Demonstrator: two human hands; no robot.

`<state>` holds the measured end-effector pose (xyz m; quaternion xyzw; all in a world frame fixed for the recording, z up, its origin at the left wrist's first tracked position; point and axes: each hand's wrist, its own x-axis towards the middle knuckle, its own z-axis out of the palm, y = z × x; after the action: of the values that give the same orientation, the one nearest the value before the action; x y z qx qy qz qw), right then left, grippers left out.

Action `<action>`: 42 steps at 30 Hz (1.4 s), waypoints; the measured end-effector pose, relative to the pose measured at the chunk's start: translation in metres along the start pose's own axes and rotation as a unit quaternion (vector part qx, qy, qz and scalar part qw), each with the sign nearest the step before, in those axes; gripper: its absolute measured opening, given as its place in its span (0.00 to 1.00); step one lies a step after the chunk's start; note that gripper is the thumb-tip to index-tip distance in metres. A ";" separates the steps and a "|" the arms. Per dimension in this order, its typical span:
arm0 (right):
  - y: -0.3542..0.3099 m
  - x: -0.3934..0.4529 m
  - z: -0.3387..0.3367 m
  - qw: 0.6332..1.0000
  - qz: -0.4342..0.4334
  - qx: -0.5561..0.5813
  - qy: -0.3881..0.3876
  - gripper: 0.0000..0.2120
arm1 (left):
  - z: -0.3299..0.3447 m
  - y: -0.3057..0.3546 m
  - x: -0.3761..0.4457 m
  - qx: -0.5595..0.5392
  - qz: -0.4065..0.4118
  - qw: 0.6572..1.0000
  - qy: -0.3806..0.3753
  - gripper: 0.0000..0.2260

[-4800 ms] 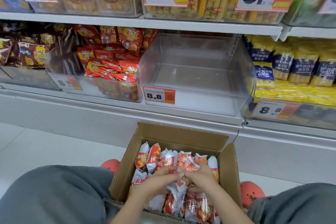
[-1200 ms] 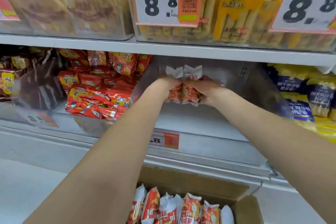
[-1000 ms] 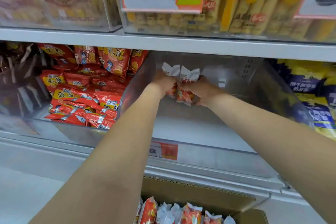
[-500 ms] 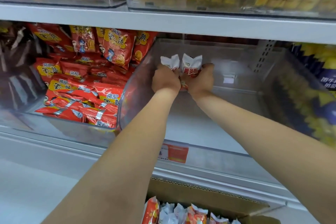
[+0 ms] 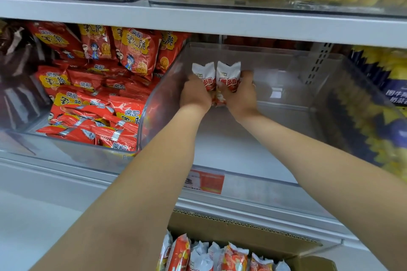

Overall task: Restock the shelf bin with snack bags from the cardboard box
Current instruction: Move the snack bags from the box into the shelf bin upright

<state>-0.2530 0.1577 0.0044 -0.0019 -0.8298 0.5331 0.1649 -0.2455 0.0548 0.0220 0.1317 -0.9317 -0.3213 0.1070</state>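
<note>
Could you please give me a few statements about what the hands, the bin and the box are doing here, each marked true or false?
1. Both hands, left hand and right hand, hold white-and-red snack bags together. True.
2. The bags are held inside the clear plastic shelf bin. True.
3. That bin is already heaped with bags. False: only the held bags show in it.
4. The brown cardboard box below is empty. False: snack bags stand in it.

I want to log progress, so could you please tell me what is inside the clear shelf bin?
Inside the clear shelf bin, only two snack bags, held upright by the left hand and right hand. The hands cover the bags' lower ends.
</note>
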 end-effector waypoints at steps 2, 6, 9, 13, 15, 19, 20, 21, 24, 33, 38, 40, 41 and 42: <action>0.000 0.001 -0.001 0.999 0.001 -0.042 0.011 0.27 | -0.002 0.003 -0.003 0.020 -0.019 1.000 0.015 0.25; -0.002 0.001 -0.001 0.999 0.029 -0.031 0.002 0.26 | -0.004 0.009 -0.010 0.088 -0.026 0.995 0.049 0.19; -0.002 0.000 0.001 0.999 0.025 -0.018 -0.007 0.26 | -0.003 0.010 -0.014 0.110 -0.013 0.992 0.065 0.23; -0.005 0.000 0.004 0.999 0.018 -0.029 -0.017 0.28 | -0.008 0.010 -0.017 0.117 0.014 0.989 0.089 0.28; -0.006 -0.001 0.005 0.999 0.024 -0.025 -0.021 0.28 | -0.010 0.010 -0.018 0.128 0.015 0.989 0.072 0.27; -0.006 -0.001 0.002 0.998 0.057 -0.020 -0.037 0.29 | -0.013 0.010 -0.023 0.137 0.009 0.990 0.045 0.27; -0.006 -0.003 0.000 0.997 0.069 -0.022 -0.041 0.29 | -0.016 0.011 -0.025 0.141 0.007 0.989 0.039 0.26; -0.006 -0.004 -0.002 0.995 0.080 -0.028 -0.043 0.30 | -0.019 0.012 -0.027 0.144 0.003 0.989 0.034 0.26; -0.014 -0.006 -0.013 0.989 0.137 -0.033 -0.050 0.31 | -0.032 0.016 -0.036 0.128 -0.007 0.992 0.024 0.23; -0.076 -0.131 -0.110 0.986 -0.041 0.160 -0.025 0.12 | -0.122 -0.004 -0.181 -0.252 0.212 0.944 -0.001 0.08; -0.052 -0.244 -0.135 0.972 -0.225 0.042 -0.047 0.17 | -0.090 -0.077 -0.265 -0.139 0.237 0.956 0.104 0.07; -0.014 -0.274 -0.126 0.971 -0.190 -0.056 -0.133 0.15 | -0.063 -0.108 -0.284 -0.022 0.267 0.961 0.065 0.07; 0.006 -0.286 -0.121 0.965 -0.152 -0.108 -0.184 0.14 | -0.049 -0.124 -0.292 0.026 0.257 0.966 0.022 0.08; 0.027 -0.297 -0.116 0.953 -0.102 -0.155 -0.240 0.12 | -0.036 -0.138 -0.301 0.055 0.222 0.973 -0.033 0.09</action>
<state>0.0548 0.2184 -0.0562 0.1855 -0.9129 0.3634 0.0122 0.0726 0.0239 -0.0712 -0.0836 -0.9569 -0.2419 0.1373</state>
